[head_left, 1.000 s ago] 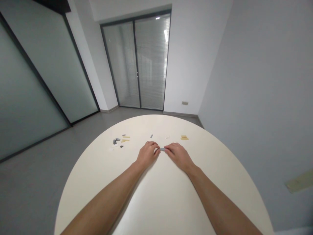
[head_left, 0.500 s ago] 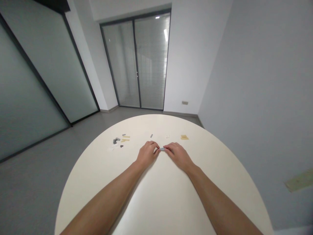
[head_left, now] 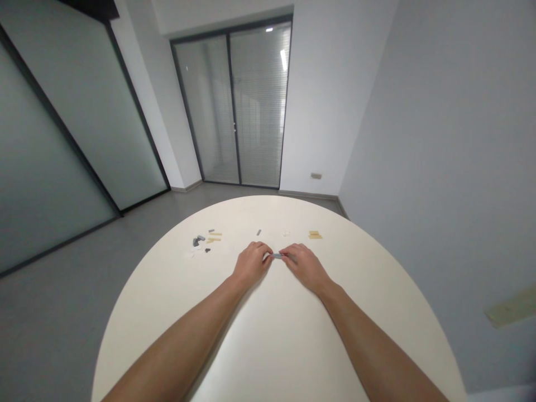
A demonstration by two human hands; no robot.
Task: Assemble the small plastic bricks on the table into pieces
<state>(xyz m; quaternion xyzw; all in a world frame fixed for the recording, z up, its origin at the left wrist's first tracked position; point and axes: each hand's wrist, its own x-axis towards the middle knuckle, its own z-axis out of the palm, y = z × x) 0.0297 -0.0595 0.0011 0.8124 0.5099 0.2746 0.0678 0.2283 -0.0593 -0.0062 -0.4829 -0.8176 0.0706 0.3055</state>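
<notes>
- As your forearms reach over the white desk (head_left: pixel 272 340), your left grip (head_left: pixel 252 261) pinches one end of a small grey strip (head_left: pixel 277 255).
- Your right grip (head_left: pixel 307 265) is clamped on its other end.
- The strip's long axis runs left to right between your fingertips; any lettering is too small to read.
- Beyond it lie a grey piece (head_left: pixel 258 232), slanting away rightward, white bits (head_left: pixel 286 233) and yellow strips (head_left: pixel 315 235).

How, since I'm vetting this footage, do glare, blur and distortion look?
Head view: bright reflections in the glass door; soft sheen on the table between the forearms; door frame leaning, wide-angle style; white scraps faint, the pinched strip soft on detail.
</notes>
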